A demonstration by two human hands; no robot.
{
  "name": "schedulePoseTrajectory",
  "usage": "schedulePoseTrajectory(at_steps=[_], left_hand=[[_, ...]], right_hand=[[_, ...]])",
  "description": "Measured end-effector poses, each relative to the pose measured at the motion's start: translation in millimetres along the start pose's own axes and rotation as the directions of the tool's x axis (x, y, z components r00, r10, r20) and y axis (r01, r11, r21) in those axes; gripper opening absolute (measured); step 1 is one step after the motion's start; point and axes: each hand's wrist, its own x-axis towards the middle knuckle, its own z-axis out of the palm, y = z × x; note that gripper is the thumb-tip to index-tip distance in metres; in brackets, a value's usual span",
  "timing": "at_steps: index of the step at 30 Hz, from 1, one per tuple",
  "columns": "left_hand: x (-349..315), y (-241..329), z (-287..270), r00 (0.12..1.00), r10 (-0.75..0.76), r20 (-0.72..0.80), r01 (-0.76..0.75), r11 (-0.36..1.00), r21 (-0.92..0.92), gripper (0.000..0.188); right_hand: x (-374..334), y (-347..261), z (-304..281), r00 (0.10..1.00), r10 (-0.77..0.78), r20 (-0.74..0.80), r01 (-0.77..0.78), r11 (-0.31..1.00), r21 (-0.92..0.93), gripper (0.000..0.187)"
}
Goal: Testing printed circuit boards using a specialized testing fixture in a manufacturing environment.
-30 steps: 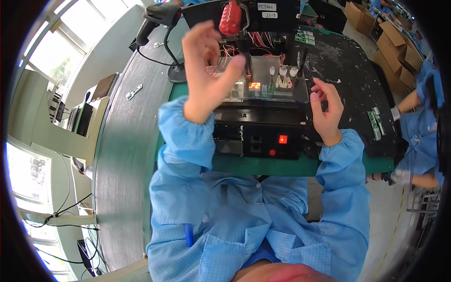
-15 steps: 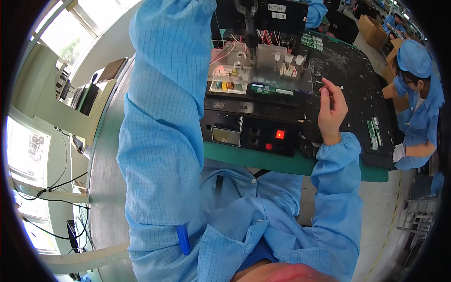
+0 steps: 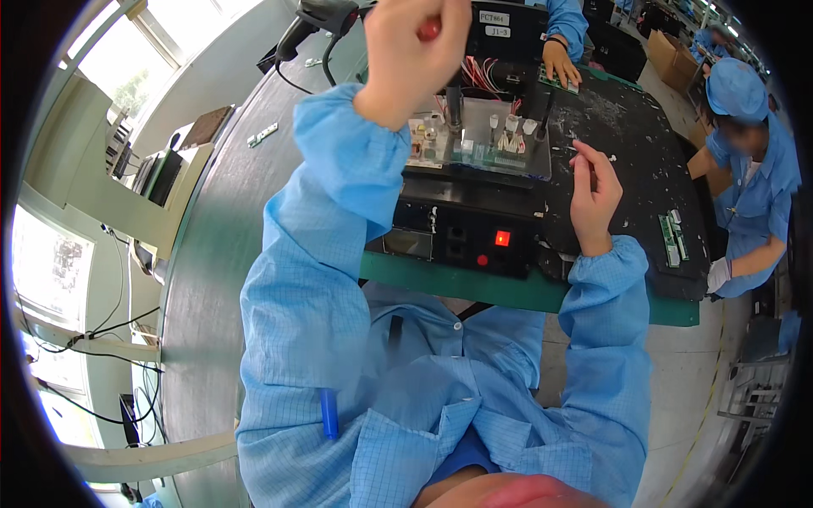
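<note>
My left hand (image 3: 411,55) is closed round a red-tipped lever handle (image 3: 429,30) at the top of a black test fixture (image 3: 470,199). Only the red end shows between the fingers. Below this hand, a clear plate (image 3: 533,161) with white connectors covers a green circuit board (image 3: 487,157), and the hand and sleeve hide the plate's left part. A red switch (image 3: 503,239) glows on the fixture's front. To the right of the fixture hovers my right hand (image 3: 595,199), its fingers loosely bent, thumb apart, with nothing seen in them.
A barcode scanner (image 3: 326,17) stands at the far left, with a small board (image 3: 262,135) nearer on the table. Another person's hand (image 3: 559,63) touches a green board at the back. Green boards (image 3: 675,239) lie at right, beside a seated co-worker (image 3: 745,169).
My left hand has come down into view from the top edge, gripping the lever. The clear plate sits slightly lower and more to the left. Another person's hand has reached onto the back board.
</note>
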Motion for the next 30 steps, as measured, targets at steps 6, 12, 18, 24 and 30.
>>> schedulePoseTrajectory(at_steps=[6, 12, 18, 24, 30], left_hand=[[-25.8, -7.6, 6.3, 0.996, -0.057, -0.067, 0.041, 0.975, -0.220, 0.015], [-84.0, -27.4, -8.1, 0.961, -0.203, -0.186, 0.165, 0.965, -0.203, 0.046], [-92.0, -23.6, -5.4, 0.877, 0.066, 0.476, -0.001, 0.991, -0.136, 0.052], [-100.3, -16.5, -1.7, 0.809, 0.064, 0.585, -0.001, 0.994, -0.106, 0.066], [-106.0, -21.2, -1.9, 0.840, 0.061, 0.540, 0.100, 0.960, -0.263, 0.075]], right_hand=[[-1.4, -0.6, 1.9, 0.999, 0.036, 0.026, -0.035, 0.999, -0.017, 0.019], [-1.7, 2.6, 5.8, 0.999, 0.018, 0.035, -0.017, 1.000, -0.011, 0.018], [-1.7, -7.3, 3.8, 0.998, 0.006, 0.059, -0.002, 0.998, -0.070, 0.020], [5.5, -30.8, 7.4, 0.955, -0.255, 0.150, 0.290, 0.906, -0.307, 0.036], [8.7, -53.7, 25.4, 0.923, -0.250, 0.292, 0.340, 0.885, -0.318, 0.051]])
